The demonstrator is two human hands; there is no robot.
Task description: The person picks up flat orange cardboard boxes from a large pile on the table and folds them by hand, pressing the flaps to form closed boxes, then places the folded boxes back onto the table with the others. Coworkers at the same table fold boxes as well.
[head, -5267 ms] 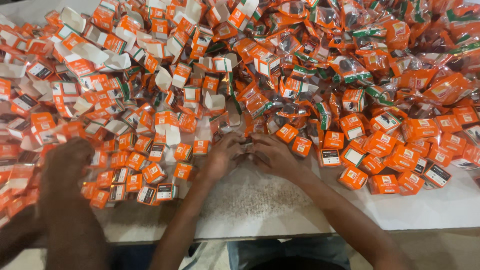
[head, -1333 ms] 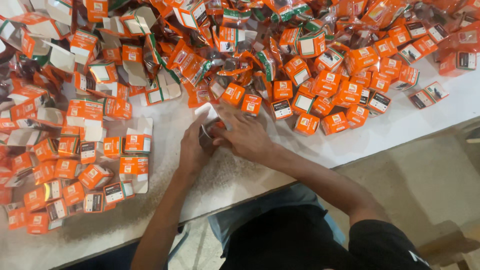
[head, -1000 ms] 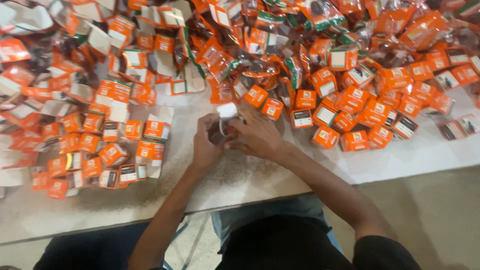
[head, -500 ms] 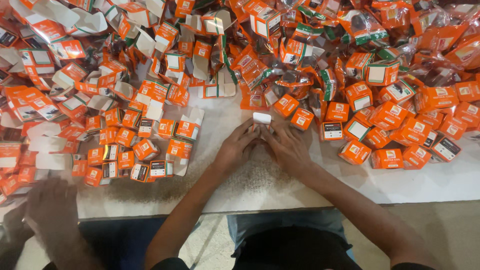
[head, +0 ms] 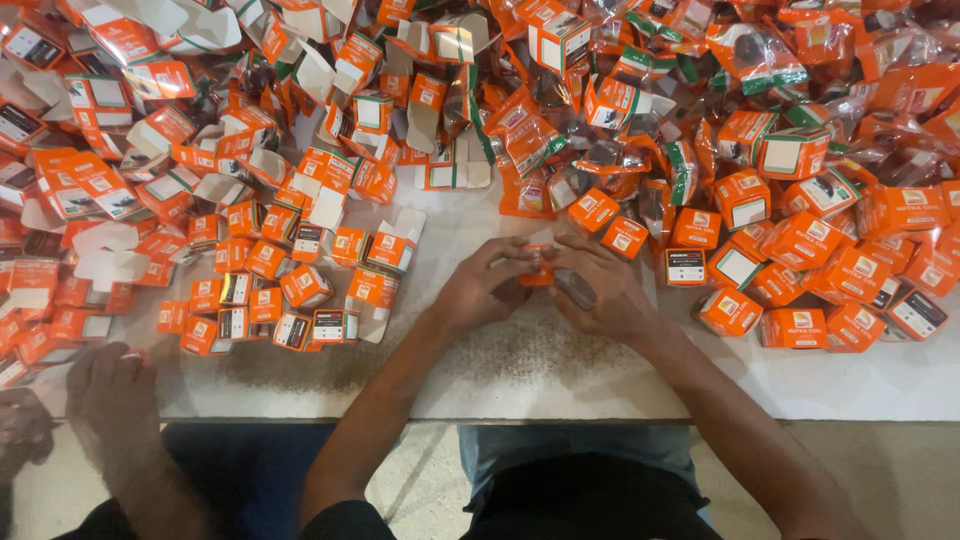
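My left hand (head: 482, 287) and my right hand (head: 600, 285) meet over the white table (head: 520, 370), both gripping one small orange box (head: 540, 266) between the fingertips. The box sits just in front of a big heap of orange boxes and clear wrapped packets (head: 640, 110). Closed orange boxes (head: 800, 270) lie to the right of my right hand. To the left of my left hand lie rows of small orange boxes (head: 290, 290), some with white flaps open.
Another person's hand (head: 110, 385) rests on the table's near edge at the lower left, with part of a second hand (head: 20, 430) beside it. Open flat white-and-orange cartons (head: 130, 60) cover the far left. The table's front edge runs across below my wrists.
The white flap seen above my fingers half a second ago is gone; the box now shows orange between my fingertips. The other person's hand has stayed at the lower left edge.
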